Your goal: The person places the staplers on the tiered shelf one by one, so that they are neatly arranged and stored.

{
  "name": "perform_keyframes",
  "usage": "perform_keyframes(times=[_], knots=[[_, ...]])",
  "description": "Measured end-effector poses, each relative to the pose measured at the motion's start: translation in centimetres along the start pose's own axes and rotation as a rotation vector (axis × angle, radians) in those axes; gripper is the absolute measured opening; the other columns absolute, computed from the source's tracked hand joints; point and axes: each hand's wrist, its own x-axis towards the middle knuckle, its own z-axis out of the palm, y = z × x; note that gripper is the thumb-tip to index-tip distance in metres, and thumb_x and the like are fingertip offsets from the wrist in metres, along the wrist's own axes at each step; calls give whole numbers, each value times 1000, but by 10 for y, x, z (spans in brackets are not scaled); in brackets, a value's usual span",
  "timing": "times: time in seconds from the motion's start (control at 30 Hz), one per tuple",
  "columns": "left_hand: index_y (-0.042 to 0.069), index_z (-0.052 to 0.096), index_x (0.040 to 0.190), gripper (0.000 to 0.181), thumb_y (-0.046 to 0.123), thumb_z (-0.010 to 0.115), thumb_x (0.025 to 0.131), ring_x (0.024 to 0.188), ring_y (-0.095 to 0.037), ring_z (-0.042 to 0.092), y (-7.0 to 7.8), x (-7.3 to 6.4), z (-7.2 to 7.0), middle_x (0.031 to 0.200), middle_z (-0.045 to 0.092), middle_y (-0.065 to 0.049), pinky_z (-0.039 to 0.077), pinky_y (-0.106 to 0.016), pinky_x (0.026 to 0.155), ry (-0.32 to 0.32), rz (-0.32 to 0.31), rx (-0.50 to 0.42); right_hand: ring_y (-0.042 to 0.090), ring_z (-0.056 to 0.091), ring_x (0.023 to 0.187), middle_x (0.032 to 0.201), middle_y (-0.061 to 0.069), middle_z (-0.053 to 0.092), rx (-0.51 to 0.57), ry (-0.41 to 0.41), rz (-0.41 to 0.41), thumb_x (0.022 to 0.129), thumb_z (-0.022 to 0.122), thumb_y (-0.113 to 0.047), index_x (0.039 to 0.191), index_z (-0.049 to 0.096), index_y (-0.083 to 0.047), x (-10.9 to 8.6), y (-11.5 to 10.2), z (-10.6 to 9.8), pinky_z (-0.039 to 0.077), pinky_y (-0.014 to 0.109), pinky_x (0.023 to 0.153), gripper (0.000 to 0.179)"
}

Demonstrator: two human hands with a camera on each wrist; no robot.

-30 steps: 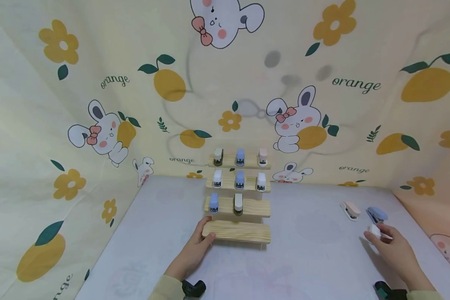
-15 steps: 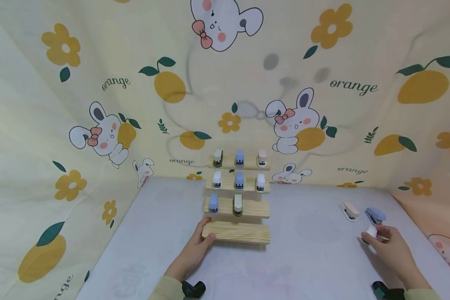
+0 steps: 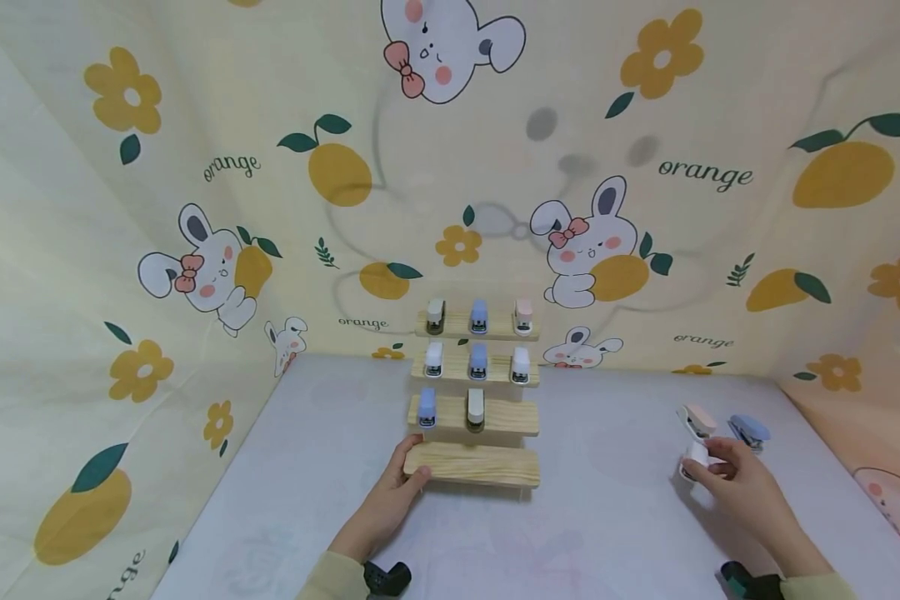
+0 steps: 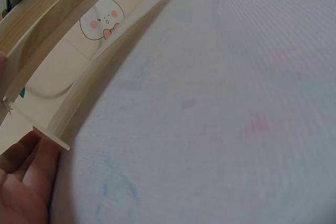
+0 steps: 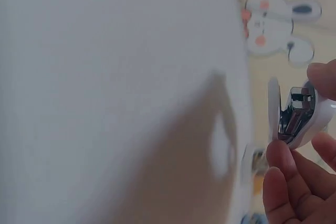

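Observation:
My right hand (image 3: 750, 496) pinches a small white stapler (image 3: 694, 458) between thumb and fingers, raised over the right part of the table. In the right wrist view the stapler's metal front (image 5: 298, 108) and its parted base show, with the fingertips around its sides. At the middle stands a stepped wooden display rack (image 3: 487, 464). My left hand (image 3: 386, 500) grips the left end of its lowest step, thumb on the front edge. Several mini staplers stand on the upper steps, among them a blue stapler (image 3: 427, 407) and a grey-white stapler (image 3: 476, 408) on the third step down.
A pink stapler (image 3: 699, 419) and a blue stapler (image 3: 752, 430) lie on the white tabletop (image 3: 607, 517) at the right, close to my right hand. Behind the rack hangs a cream cloth (image 3: 412, 242) with rabbits and oranges, which also rises along both sides.
My right hand has carried the white stapler leftward from beside the blue stapler to just in front of the pink one. My left hand has stayed on the rack.

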Motion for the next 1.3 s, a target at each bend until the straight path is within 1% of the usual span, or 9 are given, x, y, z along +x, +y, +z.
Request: perform_keyframes(times=[0.2,0.33,0.47,0.57,0.7,0.77,0.9,1.1,1.3], knots=[[32,23,149,58,38,52,99,145,-34,12,0,1,1,159,16,-13,14,-55,113,5,-13,7,31,57,98,128,29,51,-17,30,-148,85,65,-58,137,37,2,-4,-32,15,50,36,72,84],[27,24,150,56,33,50,101,145,-36,11,16,-6,2,159,15,-16,13,-55,113,10,-20,4,25,59,90,118,23,60,-10,60,-238,86,69,-50,132,44,-1,-6,-56,26,49,31,67,72],[25,23,150,55,31,49,102,144,-39,11,28,-13,3,158,15,-19,12,-58,112,12,-15,0,23,57,90,114,16,62,11,57,-282,86,69,-50,131,46,-6,-9,-79,39,48,30,67,67],[25,23,150,56,32,49,102,144,-38,11,21,-10,3,158,15,-18,13,-58,112,10,-14,2,23,56,92,112,12,62,21,46,-297,85,69,-52,132,46,-10,-12,-96,48,48,31,68,66],[30,24,150,57,35,51,100,145,-34,11,6,-2,2,159,15,-14,13,-55,113,9,-16,14,23,55,91,106,9,62,44,40,-336,85,71,-47,130,48,-14,-15,-116,59,48,30,68,61],[33,24,149,57,39,51,99,145,-33,11,1,0,1,159,16,-13,13,-54,114,8,-11,19,23,55,90,103,7,62,59,37,-363,85,73,-44,129,49,-15,-16,-125,64,48,30,67,58],[35,25,148,57,43,52,98,145,-32,12,-1,1,0,159,17,-12,13,-53,114,3,0,13,22,55,88,99,4,62,86,37,-420,84,75,-43,127,51,-17,-18,-143,72,48,30,66,56],[33,26,149,59,44,53,97,145,-32,13,-4,2,0,159,18,-11,14,-54,113,-2,9,4,21,56,87,98,-1,62,107,34,-506,82,74,-49,126,52,-20,-18,-165,81,49,31,69,57],[33,26,149,58,44,52,98,144,-32,14,-4,2,0,159,19,-11,15,-54,113,3,-1,8,18,55,88,101,-3,61,120,3,-545,82,74,-47,127,51,-21,-18,-180,90,51,35,71,56]])
